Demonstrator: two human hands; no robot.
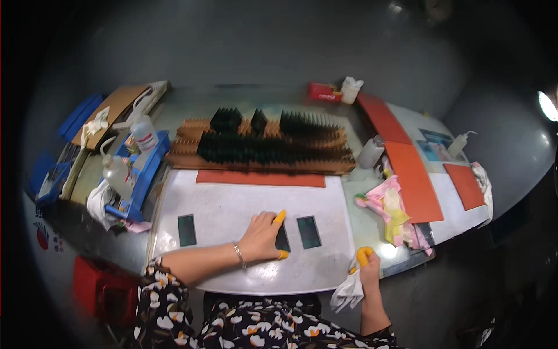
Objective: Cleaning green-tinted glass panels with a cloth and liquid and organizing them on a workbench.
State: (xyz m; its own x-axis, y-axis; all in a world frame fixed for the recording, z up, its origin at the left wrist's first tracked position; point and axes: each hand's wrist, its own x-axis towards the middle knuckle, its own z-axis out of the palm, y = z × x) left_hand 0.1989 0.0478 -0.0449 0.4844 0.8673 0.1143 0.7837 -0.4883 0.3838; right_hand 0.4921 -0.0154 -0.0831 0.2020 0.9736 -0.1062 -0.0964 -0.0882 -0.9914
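Observation:
My left hand [258, 238], with yellow finger cots on its thumb and a finger, is closed on a dark rectangular panel [283, 238], gripping it by its edges over the white mat [232, 276]. Part of that panel is hidden behind the hand. A similar dark panel [309, 232] lies flat just to its right, and another dark panel [187, 230] rests farther left. Off the mat's right front corner, my right hand [370, 272], also wearing yellow finger cots, is closed around a white cloth [349, 292] that hangs down from it.
Behind the mat stands a brown slotted rack [261, 167] filled with upright dark panels. A blue tray [145, 189] with squeeze bottles [119, 175] is at left. To the right are a white bottle [371, 152], crumpled pink and yellow cloths [395, 218] and orange mats [412, 183].

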